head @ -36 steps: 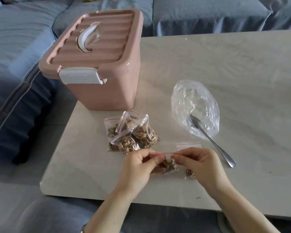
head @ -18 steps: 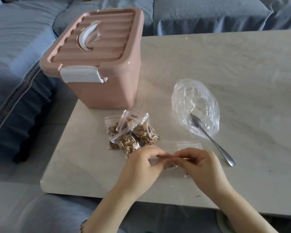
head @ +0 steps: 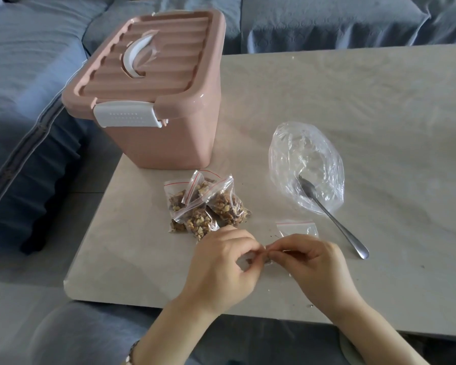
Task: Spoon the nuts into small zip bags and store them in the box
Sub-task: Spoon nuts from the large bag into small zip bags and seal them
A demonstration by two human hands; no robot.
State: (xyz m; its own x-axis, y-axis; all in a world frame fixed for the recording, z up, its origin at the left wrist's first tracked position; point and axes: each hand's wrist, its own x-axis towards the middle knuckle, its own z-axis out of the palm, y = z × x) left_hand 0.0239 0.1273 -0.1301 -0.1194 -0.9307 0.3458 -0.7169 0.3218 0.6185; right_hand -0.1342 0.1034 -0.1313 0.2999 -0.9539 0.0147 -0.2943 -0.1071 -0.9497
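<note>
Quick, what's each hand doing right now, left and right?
Left hand: closed, pinching the top of a small zip bag over the table.
Right hand: closed, pinching the same bag's top from the other side.

No readable text, labels or numbers.

Both forearms bare, no sleeves in view. Left hand (head: 221, 267) and right hand (head: 313, 270) ungloved, no rings seen. Beaded bracelet (head: 132, 351) on left wrist, partly visible.
</note>
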